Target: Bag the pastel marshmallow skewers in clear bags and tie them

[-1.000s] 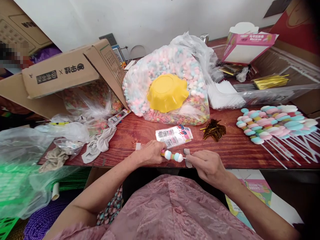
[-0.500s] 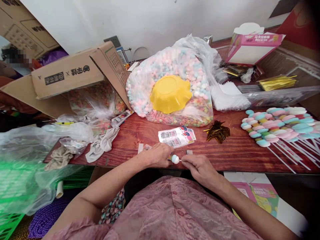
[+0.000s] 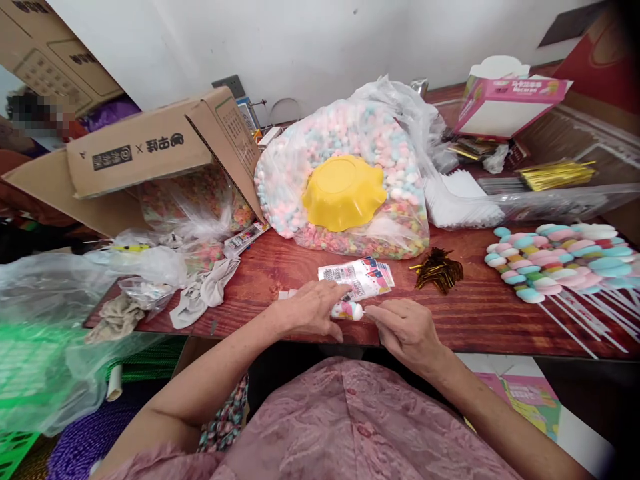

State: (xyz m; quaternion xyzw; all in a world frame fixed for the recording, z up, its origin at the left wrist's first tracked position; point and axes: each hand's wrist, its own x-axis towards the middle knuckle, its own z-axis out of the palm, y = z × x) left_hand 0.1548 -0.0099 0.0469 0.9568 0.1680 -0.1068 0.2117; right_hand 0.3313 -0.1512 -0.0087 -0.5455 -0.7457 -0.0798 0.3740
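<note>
Fingers of the left hand (image 3: 310, 312) spread loosely, thumb apart, around a printed film sleeve (image 3: 344, 309); whether they press on it I cannot tell. Right-hand fingertips pinch a thin white stick, the right hand (image 3: 407, 327) half curled. Between the hands, at the table's near edge, the marshmallow skewer (image 3: 357, 311) seems mostly inside the sleeve, its white end showing. Keeping the stick level and in line with the sleeve's mouth, with a light touch on the soft sweets, should spare both film and marshmallow. Just beyond lie flat, glossy sleeves (image 3: 357, 277) and crinkled gold ties (image 3: 439, 270) on reddish, streaky wood (image 3: 465, 327). Farther back, a wavy-rimmed yellow bowl (image 3: 345, 190) rests upturned on a bulging clear bag (image 3: 340, 123) of pastel, pillowy pieces; to the right, rounded, stacked skewers (image 3: 560, 257) trail straight white sticks.
</note>
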